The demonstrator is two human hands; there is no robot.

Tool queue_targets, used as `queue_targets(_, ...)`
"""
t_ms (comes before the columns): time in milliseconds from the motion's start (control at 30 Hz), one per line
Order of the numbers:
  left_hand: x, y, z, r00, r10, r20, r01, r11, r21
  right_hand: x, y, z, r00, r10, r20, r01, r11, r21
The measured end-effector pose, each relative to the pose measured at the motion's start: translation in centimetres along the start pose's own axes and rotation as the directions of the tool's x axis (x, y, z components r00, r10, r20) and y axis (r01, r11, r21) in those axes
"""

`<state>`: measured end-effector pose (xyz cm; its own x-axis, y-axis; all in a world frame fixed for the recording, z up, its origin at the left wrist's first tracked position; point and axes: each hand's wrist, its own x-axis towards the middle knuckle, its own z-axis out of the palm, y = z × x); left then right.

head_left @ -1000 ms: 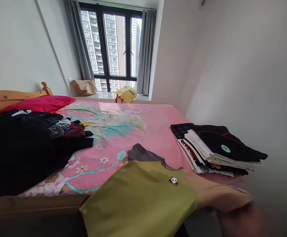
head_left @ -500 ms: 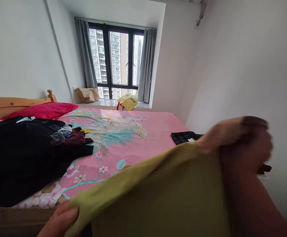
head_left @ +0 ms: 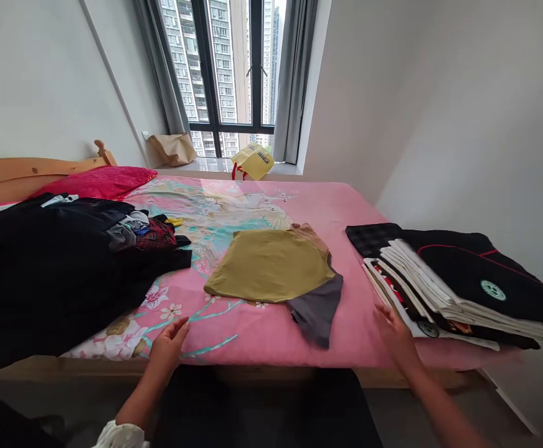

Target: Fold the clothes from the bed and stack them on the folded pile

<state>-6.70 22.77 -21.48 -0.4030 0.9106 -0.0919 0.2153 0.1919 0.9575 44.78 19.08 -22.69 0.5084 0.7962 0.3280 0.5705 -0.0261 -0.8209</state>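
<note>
An olive-green T-shirt (head_left: 266,264) with one dark grey sleeve and one tan sleeve lies spread out on the pink bedsheet (head_left: 238,339), its neck end to the right. My left hand (head_left: 171,341) hovers at the bed's front edge, left of the shirt and apart from it, fingers loosely extended and holding nothing. On the other side, my right hand (head_left: 393,331) is open and empty, between the grey sleeve and a stack of folded clothes (head_left: 421,286). A black garment with red piping and a round pale emblem tops that stack.
A large heap of dark clothes (head_left: 61,274) covers the bed's left side, with a crimson pillow (head_left: 101,182) behind it. A paper bag (head_left: 174,149) and a yellow bag (head_left: 253,162) are by the window. Walls stand at left and right.
Half a second ago both hands held the olive shirt up in front of me. Now it lies flat on the bed, released by both hands, and my view has tipped downward.
</note>
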Motion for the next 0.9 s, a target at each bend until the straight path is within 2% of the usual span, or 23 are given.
queue_targets(33, 0.3, -1.5, -0.4, 1.0, -0.006, -0.007, 0.006, 0.999, 0.032, -2.2, 2.7, 0.4, 0.999, 0.019, 0.044, -0.018, 0.999, -0.042)
queue_targets(67, 0.8, -2.5, -0.5, 1.0, 0.015, 0.002, -0.015, 0.997, 0.076, -4.2, 4.8, 0.9, 0.997, -0.037, 0.073, 0.043, 0.995, -0.085)
queue_targets(100, 1.4, -3.0, -0.2, 0.998, 0.054, 0.025, -0.057, 0.99, 0.132, -5.9, 6.3, 1.5, 0.994, -0.101, 0.039, 0.106, 0.985, -0.137)
queue_targets(167, 3.0, -2.7, 1.0, 0.989, 0.126, 0.077, -0.142, 0.958, 0.25, -8.5, 7.4, 3.0, 0.982, -0.187, -0.012, 0.18, 0.962, -0.206)
queue_targets(233, 4.7, -1.8, 2.9, 0.982, 0.159, 0.099, -0.183, 0.922, 0.342, -10.1, 6.6, 4.6, 0.971, -0.235, -0.038, 0.218, 0.942, -0.256)
queue_targets(333, 6.8, -0.6, 5.5, 0.985, 0.165, 0.051, -0.17, 0.884, 0.434, -11.6, 3.8, 6.5, 0.967, -0.255, -0.008, 0.24, 0.921, -0.306)
queue_targets(467, 8.5, -0.2, 6.8, 0.989, 0.145, 0.037, -0.144, 0.855, 0.498, -12.7, 0.3, 8.3, 0.982, -0.183, 0.045, 0.187, 0.92, -0.345)
queue_targets(600, 9.1, -0.6, 6.6, 0.987, 0.136, 0.09, -0.163, 0.873, 0.46, -12.6, -2.1, 9.9, 0.995, -0.096, 0.024, 0.099, 0.94, -0.328)
queue_targets(733, 9.2, -0.3, 6.0, 0.976, 0.167, 0.143, -0.21, 0.898, 0.386, -10.2, -2.7, 10.2, 0.996, -0.077, 0.054, 0.088, 0.97, -0.228)
queue_targets(800, 8.9, 0.2, 5.3, 0.97, 0.175, 0.17, -0.225, 0.91, 0.347, -8.1, -2.5, 9.0, 0.997, -0.032, 0.072, 0.04, 0.993, -0.113)
queue_targets(900, 7.5, 0.5, 3.7, 0.946, 0.177, 0.273, -0.257, 0.921, 0.293, -4.9, -2.4, 5.5, 0.995, 0.102, -0.011, -0.101, 0.994, 0.048)
